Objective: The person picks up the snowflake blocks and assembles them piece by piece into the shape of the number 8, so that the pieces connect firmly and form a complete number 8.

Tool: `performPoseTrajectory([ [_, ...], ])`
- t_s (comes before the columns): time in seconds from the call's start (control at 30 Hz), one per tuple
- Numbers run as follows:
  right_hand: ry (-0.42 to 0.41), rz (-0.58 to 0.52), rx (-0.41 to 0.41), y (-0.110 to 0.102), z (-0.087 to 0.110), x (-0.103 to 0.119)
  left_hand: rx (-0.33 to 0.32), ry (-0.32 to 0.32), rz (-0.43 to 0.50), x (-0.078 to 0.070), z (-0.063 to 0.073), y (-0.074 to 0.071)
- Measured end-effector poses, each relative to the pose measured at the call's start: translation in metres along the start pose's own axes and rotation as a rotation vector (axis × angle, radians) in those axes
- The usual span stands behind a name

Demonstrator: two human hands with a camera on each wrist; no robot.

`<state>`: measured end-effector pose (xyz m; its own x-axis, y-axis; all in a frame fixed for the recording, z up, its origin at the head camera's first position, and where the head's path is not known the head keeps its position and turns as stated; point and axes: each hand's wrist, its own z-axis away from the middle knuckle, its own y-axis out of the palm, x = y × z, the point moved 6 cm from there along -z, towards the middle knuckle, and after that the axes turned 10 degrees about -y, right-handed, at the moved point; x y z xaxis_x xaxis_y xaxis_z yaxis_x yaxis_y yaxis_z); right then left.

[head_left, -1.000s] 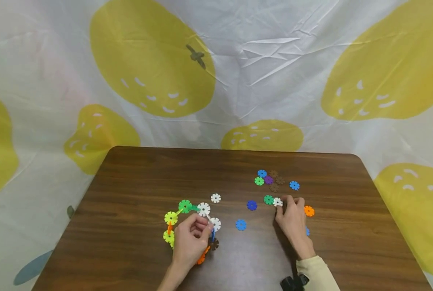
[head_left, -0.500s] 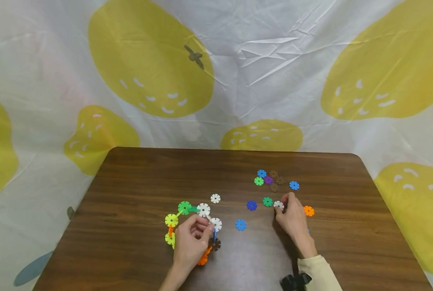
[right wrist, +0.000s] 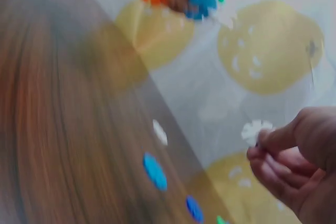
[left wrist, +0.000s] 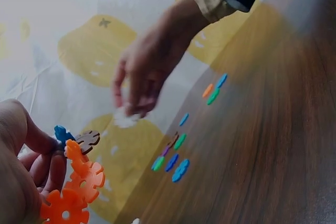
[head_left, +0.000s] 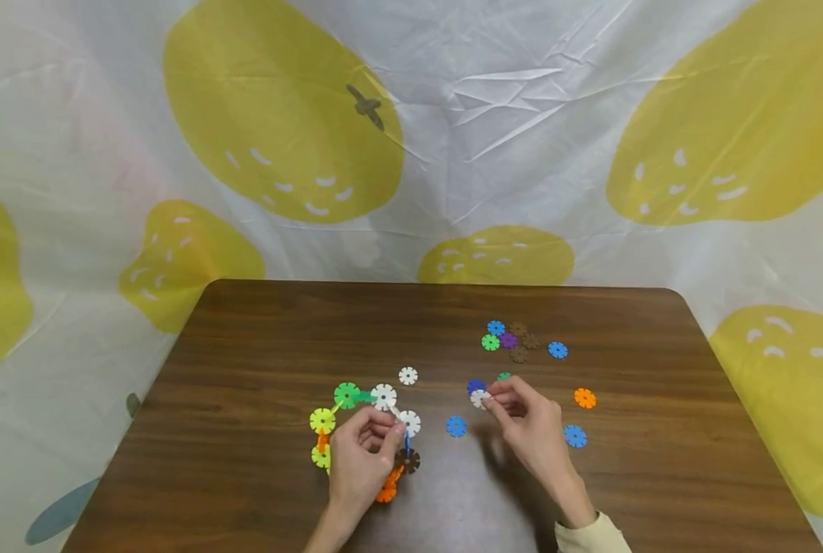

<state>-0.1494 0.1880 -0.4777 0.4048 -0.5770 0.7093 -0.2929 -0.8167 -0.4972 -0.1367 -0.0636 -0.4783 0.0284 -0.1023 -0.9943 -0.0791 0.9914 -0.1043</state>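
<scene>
My left hand point(head_left: 361, 457) pinches a blue notched disc point(left wrist: 63, 134) in a chain of interlocking plastic discs. The chain curves round that hand in the head view, with green point(head_left: 347, 395), yellow, white point(head_left: 384, 397), brown point(head_left: 408, 461) and orange discs point(left wrist: 83, 182) slotted edge to edge. Part of it is hidden behind the hand. Between thumb and fingers, my right hand point(head_left: 532, 430) holds a loose white notched disc point(head_left: 480, 399). In the head view this disc overlaps a dark blue disc point(head_left: 477, 386) on the table.
Loose discs lie flat on the brown wooden table point(head_left: 259, 330): a white one point(head_left: 408, 375) behind the chain, light blue ones point(head_left: 456, 426), an orange one point(head_left: 585, 398), and a cluster with purple point(head_left: 508, 340) and brown discs at the back. A lemon-print cloth point(head_left: 301, 115) hangs behind the table.
My right hand has lifted the white disc from beside the green one and carried it left toward the chain. A blue disc at the right is uncovered. The left hand stays nearly still.
</scene>
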Motion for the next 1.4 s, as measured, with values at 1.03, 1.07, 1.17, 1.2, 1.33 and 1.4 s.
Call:
performPoseTrajectory([
  [1.03,-0.134,-0.647,0.35,0.05,-0.011,0.044,0.184,-0.023,0.017,0.0,0.009,0.014],
  [1.07,-0.14,-0.655,0.359,0.051,-0.011,0.044,0.184,-0.035,0.018,0.001,0.009,0.014],
  [1.17,-0.141,-0.675,0.357,0.054,-0.008,0.045,0.18,-0.068,0.031,0.003,0.009,0.013],
  [1.2,-0.13,-0.682,0.348,0.055,-0.007,0.044,0.179,-0.084,0.042,0.003,0.009,0.013],
  [1.33,-0.109,-0.691,0.293,0.058,-0.003,0.043,0.168,-0.142,0.085,0.004,0.009,0.011],
  [1.4,-0.097,-0.7,0.289,0.061,-0.002,0.043,0.16,-0.16,0.091,0.004,0.009,0.011],
])
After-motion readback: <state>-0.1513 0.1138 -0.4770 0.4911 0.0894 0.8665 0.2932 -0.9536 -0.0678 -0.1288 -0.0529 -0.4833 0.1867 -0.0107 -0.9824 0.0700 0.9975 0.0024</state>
